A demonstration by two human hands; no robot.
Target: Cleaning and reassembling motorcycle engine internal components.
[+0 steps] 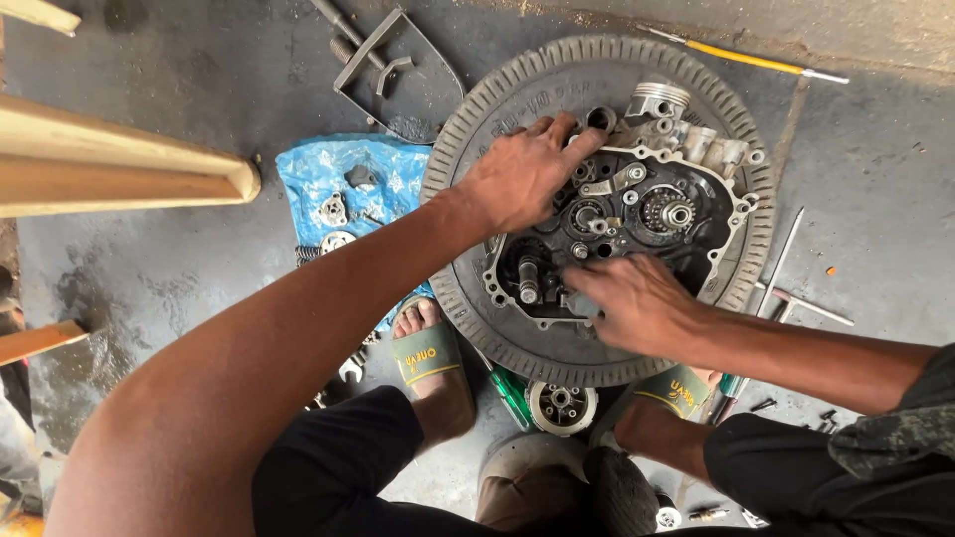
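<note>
An open engine crankcase [637,214] with gears and shafts showing lies on a round ribbed grey mat [517,89] on the concrete floor. My left hand [522,174] rests palm down on the upper left of the case, fingers spread towards a round bore. My right hand [637,303] presses on the lower edge of the case, fingers curled near an upright shaft [528,280]. A piston [659,99] sits at the case's top. Whether either hand pinches a small part is hidden.
A blue plastic sheet [318,174] with small metal parts lies left of the mat. A clutch part [561,406] and green-handled tool sit by my sandalled feet. T-handle wrenches [796,298] lie at right, a yellow rod [741,58] at the back, wooden boards [119,164] at left.
</note>
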